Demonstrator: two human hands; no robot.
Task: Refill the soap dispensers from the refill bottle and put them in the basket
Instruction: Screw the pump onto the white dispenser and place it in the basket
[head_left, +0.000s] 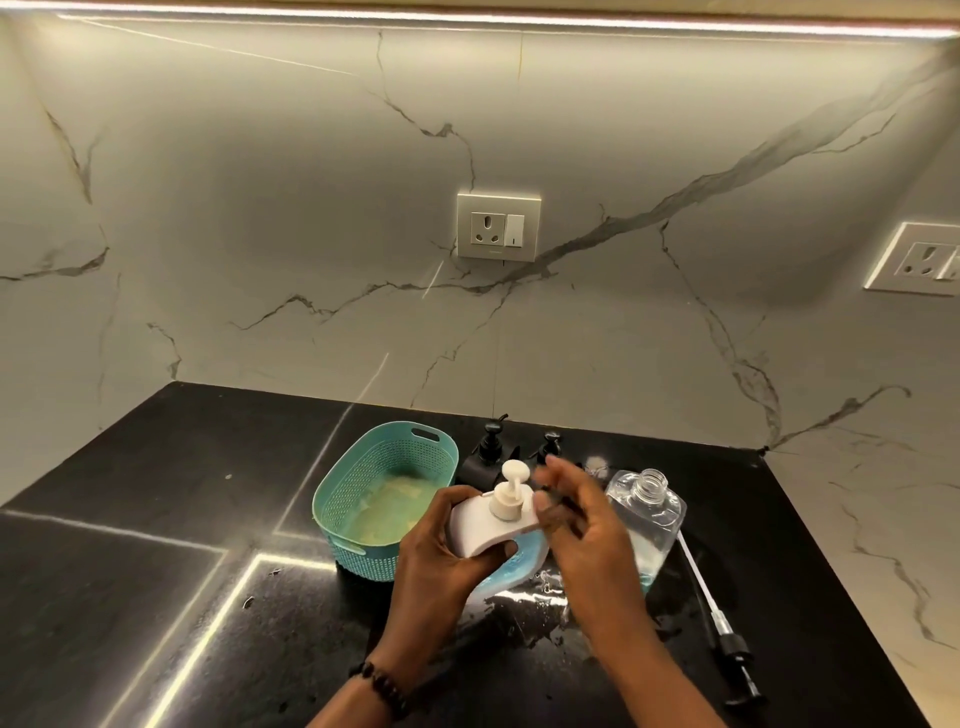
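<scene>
Fingers of the left hand (441, 551) curl round the body of a white soap dispenser (493, 525), holding it tilted above the worktop (156, 519), its white pump (511, 488) seated in the neck; the right hand (576, 519) hovers just beside the pump with fingers loosely spread and blurred, gripping nothing that I can make out. Blue liquid shows in the dispenser's lower part, so this one looks filled and capped, or nearly so. The teal basket (332, 499) just to the left holds no dispenser yet. Two black dispensers (488, 457) stand behind with pumps on (their fill level cannot be told). A clear bottle (647, 519) stands uncapped to the right, its pump tube (722, 629) lying on the worktop. Most of the task seems left.
</scene>
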